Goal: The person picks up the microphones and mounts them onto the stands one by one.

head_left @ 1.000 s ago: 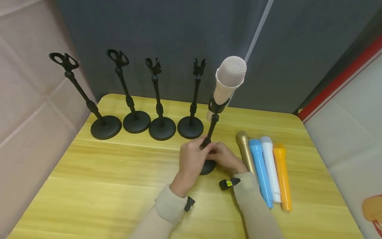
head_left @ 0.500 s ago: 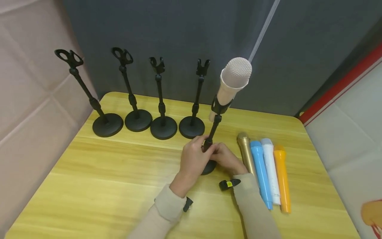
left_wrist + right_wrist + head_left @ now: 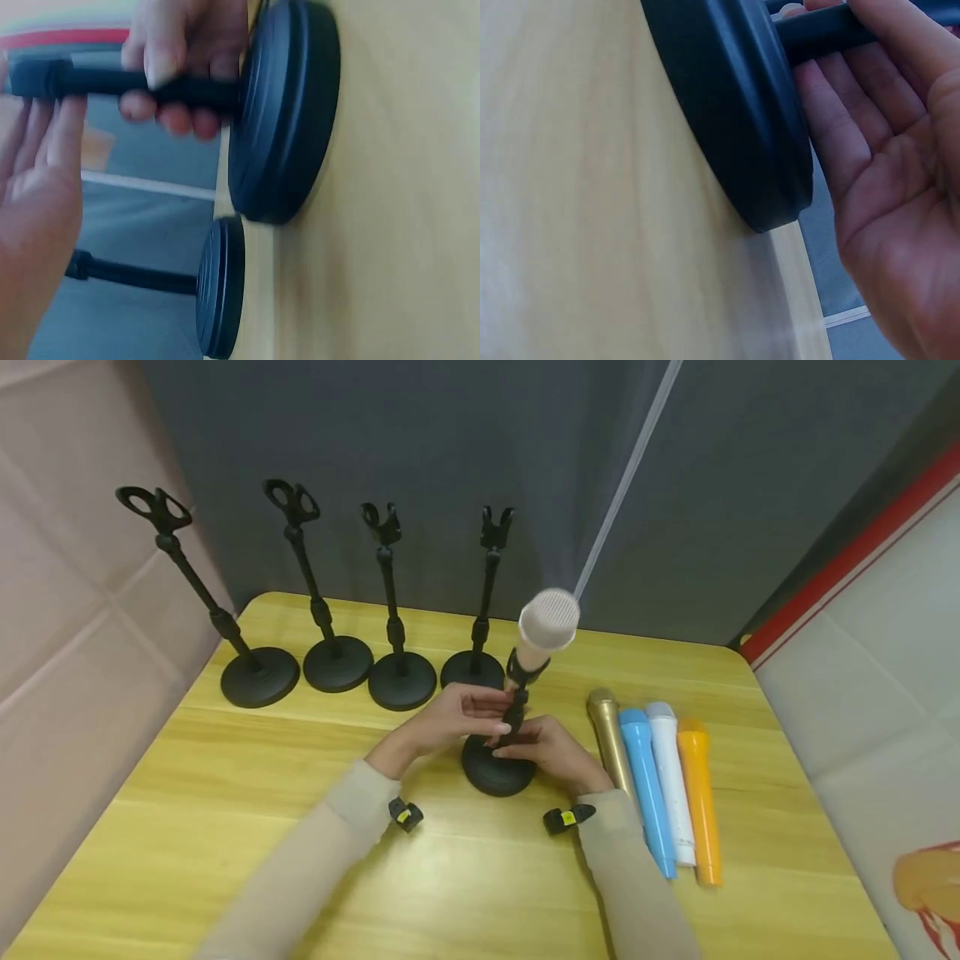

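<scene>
A white microphone (image 3: 549, 620) sits in the clip of a black desktop microphone stand (image 3: 498, 770), its mesh head up and leaning right. My right hand (image 3: 551, 752) grips the lower pole just above the round base; in the left wrist view its thumb and fingers wrap the pole. My left hand (image 3: 450, 722) is at the collar higher up, with its fingers (image 3: 64, 142) extended straight behind the pole and touching it. In the right wrist view the base (image 3: 735, 112) stands at the tabletop, next to my right fingers.
Several black stands with bare clips, such as the leftmost stand (image 3: 258, 677), line the back left of the wooden table (image 3: 247, 793). Gold (image 3: 611, 739), blue (image 3: 648, 793), white (image 3: 670, 785) and orange microphones (image 3: 699, 802) lie side by side at right. A dark panel (image 3: 420, 435) rises behind.
The white microphone has come down and the stand's pole shows shorter. My left hand has swung left and loosened from the pole, uncovering the base. My right hand stays at the lower pole.
</scene>
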Demonstrator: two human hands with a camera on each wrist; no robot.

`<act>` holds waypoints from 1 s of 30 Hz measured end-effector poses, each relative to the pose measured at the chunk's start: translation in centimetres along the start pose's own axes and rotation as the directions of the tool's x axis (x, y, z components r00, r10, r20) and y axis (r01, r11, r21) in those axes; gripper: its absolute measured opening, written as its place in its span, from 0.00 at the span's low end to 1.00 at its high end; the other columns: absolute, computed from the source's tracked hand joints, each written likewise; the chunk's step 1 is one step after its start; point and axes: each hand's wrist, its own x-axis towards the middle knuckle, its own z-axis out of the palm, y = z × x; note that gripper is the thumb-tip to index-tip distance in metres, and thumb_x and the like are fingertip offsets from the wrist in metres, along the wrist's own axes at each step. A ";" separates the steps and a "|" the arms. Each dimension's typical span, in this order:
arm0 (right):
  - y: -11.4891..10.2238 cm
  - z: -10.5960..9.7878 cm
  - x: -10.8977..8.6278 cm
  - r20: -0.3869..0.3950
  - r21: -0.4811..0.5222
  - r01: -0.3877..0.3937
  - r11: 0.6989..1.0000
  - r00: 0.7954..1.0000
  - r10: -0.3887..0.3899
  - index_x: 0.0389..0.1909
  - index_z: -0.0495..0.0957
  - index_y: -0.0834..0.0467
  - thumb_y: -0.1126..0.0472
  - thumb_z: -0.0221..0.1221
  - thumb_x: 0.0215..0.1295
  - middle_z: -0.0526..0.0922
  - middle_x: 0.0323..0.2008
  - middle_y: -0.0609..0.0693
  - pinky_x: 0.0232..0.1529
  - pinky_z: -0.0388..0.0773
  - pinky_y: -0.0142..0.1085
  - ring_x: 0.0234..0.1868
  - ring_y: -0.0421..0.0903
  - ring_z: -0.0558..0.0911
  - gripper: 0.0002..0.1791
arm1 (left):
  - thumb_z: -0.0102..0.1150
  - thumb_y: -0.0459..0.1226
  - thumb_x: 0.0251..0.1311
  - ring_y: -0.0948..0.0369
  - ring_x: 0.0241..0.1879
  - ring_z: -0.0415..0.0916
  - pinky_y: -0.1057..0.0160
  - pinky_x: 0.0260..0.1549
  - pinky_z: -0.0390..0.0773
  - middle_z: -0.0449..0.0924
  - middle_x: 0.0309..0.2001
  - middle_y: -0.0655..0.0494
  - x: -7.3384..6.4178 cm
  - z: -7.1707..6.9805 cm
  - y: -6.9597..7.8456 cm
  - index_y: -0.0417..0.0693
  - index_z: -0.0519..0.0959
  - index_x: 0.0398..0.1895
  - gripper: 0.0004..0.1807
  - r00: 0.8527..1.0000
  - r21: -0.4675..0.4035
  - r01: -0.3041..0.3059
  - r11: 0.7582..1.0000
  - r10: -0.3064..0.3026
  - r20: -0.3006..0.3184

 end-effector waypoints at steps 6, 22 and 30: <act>0.1 0.2 0.2 0.016 -0.023 0.006 1.000 1.000 -0.006 0.40 0.89 0.57 0.63 0.68 0.63 0.89 0.43 0.52 0.57 0.79 0.30 0.53 0.41 0.84 0.06 | 0.65 0.27 0.62 0.63 0.40 0.86 0.64 0.50 0.84 0.82 0.57 0.35 1.0 -1.1 -0.1 0.31 0.77 0.61 0.23 0.997 0.077 -0.002 0.997 -0.004 0.083; 0.0 -0.1 0.0 0.009 -0.021 -0.032 0.999 0.999 0.032 0.40 0.88 0.57 0.60 0.68 0.64 0.89 0.44 0.52 0.56 0.78 0.30 0.54 0.41 0.82 0.07 | 0.73 0.27 0.53 0.60 0.44 0.88 0.62 0.47 0.86 0.88 0.46 0.38 1.4 0.1 -0.2 0.33 0.85 0.49 0.18 0.991 0.204 -0.133 0.970 0.136 -0.003; 0.0 -0.1 0.0 -0.013 -0.003 -0.039 0.999 0.999 0.039 0.40 0.88 0.58 0.60 0.69 0.63 0.89 0.45 0.52 0.52 0.79 0.30 0.50 0.40 0.82 0.07 | 0.75 0.32 0.53 0.56 0.47 0.88 0.62 0.48 0.86 0.89 0.47 0.44 0.7 1.4 -0.4 0.39 0.86 0.50 0.19 0.981 0.243 -0.101 0.965 0.137 -0.136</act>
